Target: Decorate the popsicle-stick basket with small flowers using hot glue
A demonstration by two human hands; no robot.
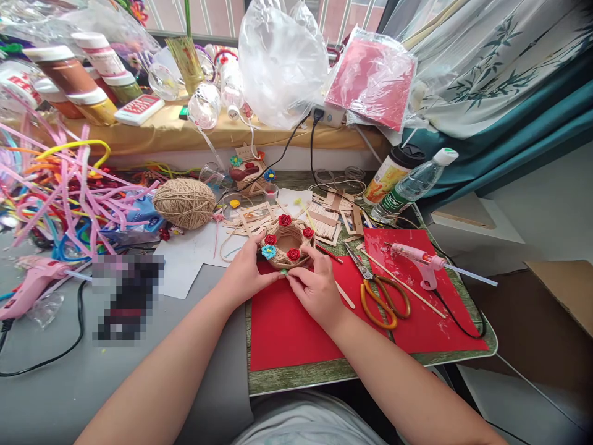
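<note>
Cluttered craft table w/ red paper sheet over a green board, window ledge w/ paint jars and plastic bags at top of frame. Center of frame: we hold a small twine-wrapped basket made of craft sticks, sitting at the top edge of the red sheet.

Progress, as we judge it: body looks built and wrapped, four red rosettes plus one blue flower already on the rim. Rim's front part looks bare, and we see a small green bit at the lower front edge, so decorating seems near done, not finished.

Our left hand cups the basket's left side, fingers curled against it. Our right hand sits just below-right, thumb and fingertips pinching at the basket's lower front by the green bit; can't tell if they grip the bit itself.

Right of center: scissors, pink glue gun, both apart from hands. Twine ball left-center, loose sticks behind basket.
</note>
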